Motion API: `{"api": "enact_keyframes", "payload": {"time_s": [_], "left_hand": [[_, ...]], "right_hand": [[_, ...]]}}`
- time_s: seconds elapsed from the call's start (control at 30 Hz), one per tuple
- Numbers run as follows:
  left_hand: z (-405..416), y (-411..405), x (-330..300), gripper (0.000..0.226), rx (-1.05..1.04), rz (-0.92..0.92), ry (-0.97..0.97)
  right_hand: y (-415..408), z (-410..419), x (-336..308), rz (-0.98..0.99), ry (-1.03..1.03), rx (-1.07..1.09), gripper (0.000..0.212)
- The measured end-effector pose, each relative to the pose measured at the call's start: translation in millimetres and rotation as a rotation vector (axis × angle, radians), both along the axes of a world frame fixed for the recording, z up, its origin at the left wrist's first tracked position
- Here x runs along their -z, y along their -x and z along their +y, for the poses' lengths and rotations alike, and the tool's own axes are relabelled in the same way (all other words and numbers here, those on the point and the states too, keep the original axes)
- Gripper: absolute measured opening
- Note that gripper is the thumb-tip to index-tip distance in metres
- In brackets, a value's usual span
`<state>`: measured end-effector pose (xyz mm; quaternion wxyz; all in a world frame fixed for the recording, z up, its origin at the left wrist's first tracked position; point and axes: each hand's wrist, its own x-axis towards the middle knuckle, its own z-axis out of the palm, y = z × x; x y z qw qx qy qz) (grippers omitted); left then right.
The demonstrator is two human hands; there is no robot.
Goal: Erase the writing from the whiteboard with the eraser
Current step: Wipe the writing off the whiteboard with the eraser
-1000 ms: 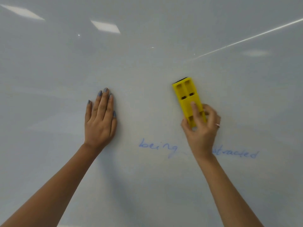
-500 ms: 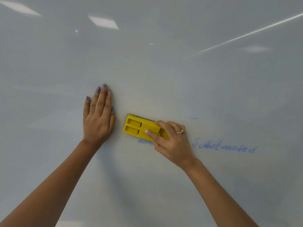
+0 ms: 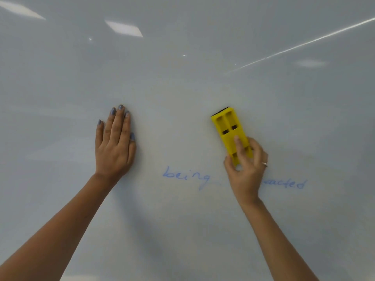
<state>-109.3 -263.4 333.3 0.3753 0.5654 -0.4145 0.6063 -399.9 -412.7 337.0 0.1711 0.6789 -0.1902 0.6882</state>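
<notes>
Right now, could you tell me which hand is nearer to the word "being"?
Right. The right hand is just right of the word "being"; the left hand lies flat further off, up to its left.

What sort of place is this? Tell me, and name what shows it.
Probably a classroom or office. A large glossy whiteboard fills the view, it mirrors rectangular ceiling lights, and blue handwriting remains below the yellow eraser.

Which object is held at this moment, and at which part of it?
The right hand grips the yellow plastic eraser at its lower end. The left hand holds nothing; it rests flat on the whiteboard.
</notes>
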Motion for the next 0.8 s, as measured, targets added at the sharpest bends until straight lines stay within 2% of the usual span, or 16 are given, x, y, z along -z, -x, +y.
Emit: {"api": "enact_keyframes", "payload": {"time_s": [0.13,0.2,0.3,0.4,0.47,0.67,0.8], "left_hand": [[1.6,2.4,-0.9,0.05,0.013,0.008,-0.009],[3.2,3.9,-0.9,0.05,0.019,0.01,-0.024],[5.7,5.2,-0.5,0.05,0.023,0.028,-0.05],[7.5,5.4,-0.4,0.05,0.026,0.04,-0.06],[7.7,5.7,1.6,0.05,0.035,0.049,-0.06],[11.0,7.7,43.8,0.049,0.023,0.063,-0.109],[9.1,9.5,70.0,0.05,-0.007,0.08,-0.139]], "right_hand": [[0.2,6.8,25.2,0.314,0.101,-0.048,0.052],[12.1,0.1,23.5,0.378,0.137,-0.036,0.053],[36.5,-16.7,7.7,0.287,0.13,-0.005,0.051],[55.3,-31.1,-13.2,0.039,-0.026,-0.001,0.047],[56.2,-33.4,-20.7,-0.045,-0.109,0.009,0.048],[25.2,-14.5,-17.8,-0.091,-0.134,-0.027,0.049],[-9.1,10.5,-0.3,0.081,0.0,-0.035,0.043]]}}
